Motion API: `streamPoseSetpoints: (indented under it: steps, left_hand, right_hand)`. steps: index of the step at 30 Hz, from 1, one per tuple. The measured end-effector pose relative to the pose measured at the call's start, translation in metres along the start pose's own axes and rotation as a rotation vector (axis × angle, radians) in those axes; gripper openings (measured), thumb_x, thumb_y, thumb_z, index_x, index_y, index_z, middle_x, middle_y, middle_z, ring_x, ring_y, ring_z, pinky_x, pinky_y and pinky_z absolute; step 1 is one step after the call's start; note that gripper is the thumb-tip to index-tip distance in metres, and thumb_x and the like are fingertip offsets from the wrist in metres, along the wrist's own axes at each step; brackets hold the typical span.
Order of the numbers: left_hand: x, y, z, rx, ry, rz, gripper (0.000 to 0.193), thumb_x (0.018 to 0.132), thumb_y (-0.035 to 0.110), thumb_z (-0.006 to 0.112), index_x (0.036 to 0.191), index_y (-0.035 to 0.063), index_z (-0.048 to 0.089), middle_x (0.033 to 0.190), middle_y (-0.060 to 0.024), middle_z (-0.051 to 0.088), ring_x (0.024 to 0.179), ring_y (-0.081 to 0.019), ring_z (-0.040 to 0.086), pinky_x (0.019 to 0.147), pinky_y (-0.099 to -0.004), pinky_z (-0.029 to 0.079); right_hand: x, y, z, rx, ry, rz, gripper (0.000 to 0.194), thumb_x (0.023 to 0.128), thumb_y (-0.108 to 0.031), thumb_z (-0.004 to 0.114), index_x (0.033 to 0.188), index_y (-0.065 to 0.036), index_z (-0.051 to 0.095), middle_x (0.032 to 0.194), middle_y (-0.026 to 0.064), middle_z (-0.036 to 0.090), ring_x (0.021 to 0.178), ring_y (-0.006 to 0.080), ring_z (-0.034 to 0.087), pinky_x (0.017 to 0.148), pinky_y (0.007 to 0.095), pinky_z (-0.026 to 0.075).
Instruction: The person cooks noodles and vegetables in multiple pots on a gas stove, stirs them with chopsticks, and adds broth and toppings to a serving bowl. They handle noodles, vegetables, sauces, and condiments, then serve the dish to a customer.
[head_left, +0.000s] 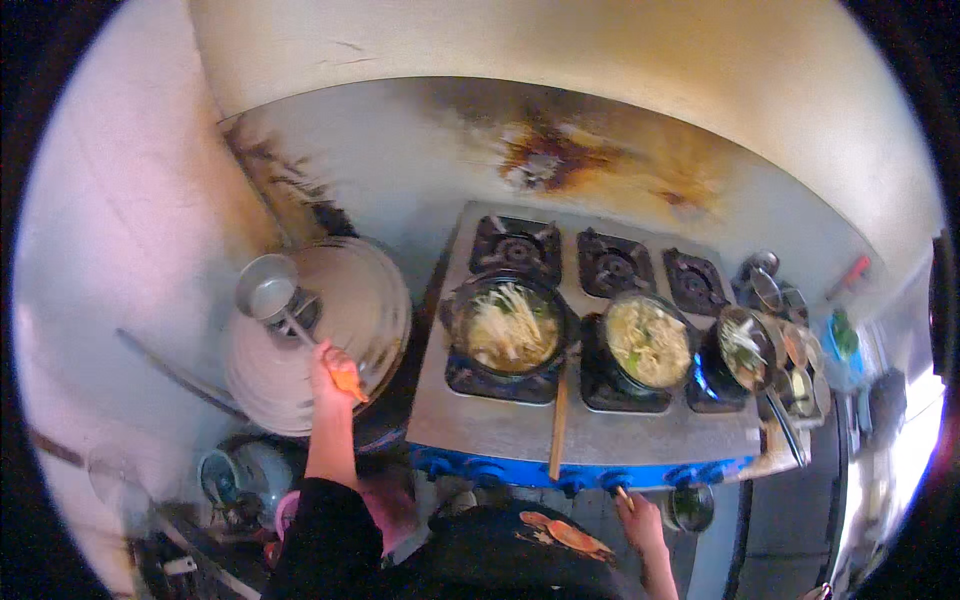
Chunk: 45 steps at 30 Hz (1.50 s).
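My left hand (335, 365) grips the orange handle of a ladle (268, 287). The ladle's wide metal bowl is over a large round lid (375, 315) on the left, near the lid's dark handle. Down at the stove's blue front strip, the fingers of my right hand (640, 520) are close to a control knob (618, 480). Whether they grip it or something small is too blurred to tell. On the gas stove (487, 435), a black pot (510, 326) holds food topped with pale, thin mushrooms. A second pot (649, 341) of food stands to its right.
A pan (745, 349) with food rests at the stove's right end, its handle (785, 427) jutting out. A flat wooden stick (559, 427) overhangs the front edge. Containers of ingredients (802, 375) stand at far right. Several bare burners (616, 264) line the back.
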<state>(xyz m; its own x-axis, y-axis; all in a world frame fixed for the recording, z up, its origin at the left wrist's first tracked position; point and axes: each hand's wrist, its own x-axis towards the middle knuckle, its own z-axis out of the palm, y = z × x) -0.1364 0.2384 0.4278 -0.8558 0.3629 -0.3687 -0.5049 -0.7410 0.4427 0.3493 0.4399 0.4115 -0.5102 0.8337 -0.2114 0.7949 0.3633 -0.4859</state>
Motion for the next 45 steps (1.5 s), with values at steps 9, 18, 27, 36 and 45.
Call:
streamPoseSetpoints:
  steps: [9,18,27,36,45]
  left_hand:
    - [0.026,-0.048,-0.008,0.270,-0.089,-0.160,0.021,0.087,0.030,0.044,0.087,0.0099,0.042,0.089,-0.0084,0.050,0.086,-0.0222,0.049,0.079,-0.0394,0.041]
    - [0.000,-0.080,-0.002,0.564,0.034,-0.049,0.039,0.085,0.044,0.042,0.109,0.0133,0.046,0.102,-0.0002,0.055,0.091,-0.0156,0.051,0.072,-0.0277,0.038]
    - [-0.005,-0.070,-0.069,0.615,0.289,0.106,0.037,0.084,0.038,0.047,0.103,0.0073,0.050,0.083,-0.0010,0.056,0.070,-0.0121,0.051,0.059,-0.0231,0.040]
    - [-0.064,-0.083,-0.170,0.759,0.335,0.105,0.024,0.084,0.027,0.047,0.065,0.0119,0.047,0.057,-0.0004,0.047,0.042,-0.0124,0.040,0.037,-0.0247,0.034]
    - [-0.107,-0.186,-0.201,1.257,0.157,-0.198,0.017,0.081,0.021,0.052,0.069,0.0094,0.048,0.061,-0.0038,0.049,0.047,-0.0138,0.043,0.044,-0.0263,0.038]
  right_hand:
    - [-0.028,0.017,-0.054,0.058,0.150,0.077,0.030,0.085,-0.031,0.050,0.076,-0.002,0.052,0.075,0.0221,0.057,0.073,0.0394,0.056,0.061,0.0448,0.044]
    - [-0.072,0.025,-0.155,0.430,0.513,0.196,0.021,0.082,-0.017,0.058,0.071,0.002,0.057,0.069,0.0113,0.056,0.062,0.0222,0.054,0.058,0.0311,0.044]
    - [-0.046,0.029,-0.168,0.244,0.582,-0.493,0.016,0.073,-0.007,0.065,0.088,-0.003,0.062,0.097,0.0114,0.060,0.087,0.0239,0.058,0.074,0.0320,0.048]
    - [0.061,0.064,-0.113,-0.010,0.448,-0.862,0.031,0.071,-0.008,0.059,0.101,-0.007,0.054,0.108,0.0121,0.049,0.097,0.0281,0.051,0.076,0.0351,0.048]
    - [0.127,0.094,-0.083,-0.137,0.252,-0.847,0.032,0.070,-0.007,0.053,0.102,-0.006,0.053,0.122,0.0095,0.044,0.113,0.0262,0.044,0.087,0.0329,0.046]
